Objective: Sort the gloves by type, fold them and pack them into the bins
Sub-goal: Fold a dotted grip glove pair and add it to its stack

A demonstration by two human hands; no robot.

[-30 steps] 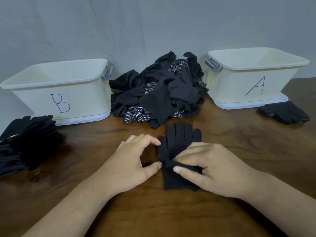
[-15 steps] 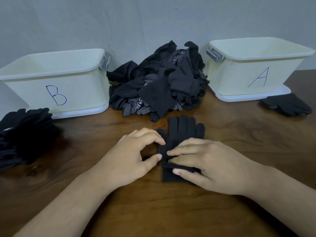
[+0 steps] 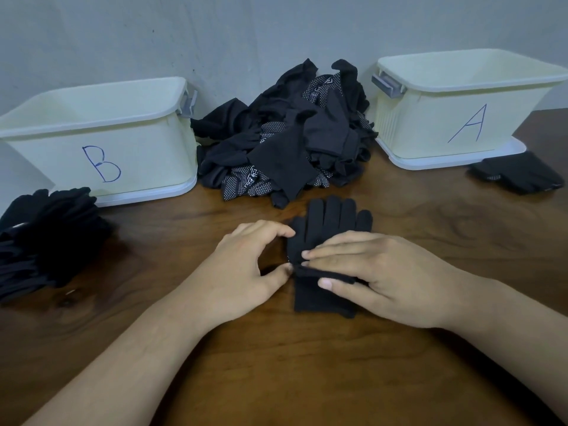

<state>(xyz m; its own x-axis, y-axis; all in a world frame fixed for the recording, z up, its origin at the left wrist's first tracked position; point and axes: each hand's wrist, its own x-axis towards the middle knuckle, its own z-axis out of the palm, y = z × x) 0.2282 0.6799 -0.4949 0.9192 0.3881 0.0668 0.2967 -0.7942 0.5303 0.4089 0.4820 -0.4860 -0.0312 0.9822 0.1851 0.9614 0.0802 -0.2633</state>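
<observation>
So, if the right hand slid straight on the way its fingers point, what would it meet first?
Most likely the left hand. The right hand lies on the glove with its fingers pointing left, and the left thumb sits at the glove's edge in that line, nearly touching.

Both hands, left hand point(image 3: 246, 265) and right hand point(image 3: 381, 278), on black glove point(image 3: 330, 222) (fingers toward pile).

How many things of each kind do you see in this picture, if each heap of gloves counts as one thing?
Cream bins: 2 (bin B, bin A)
Heaps of black gloves: 3 (middle pile, left stack, right stack)
Flat glove under the hands: 1
Hands: 2 (left hand, right hand)
Total: 8
</observation>
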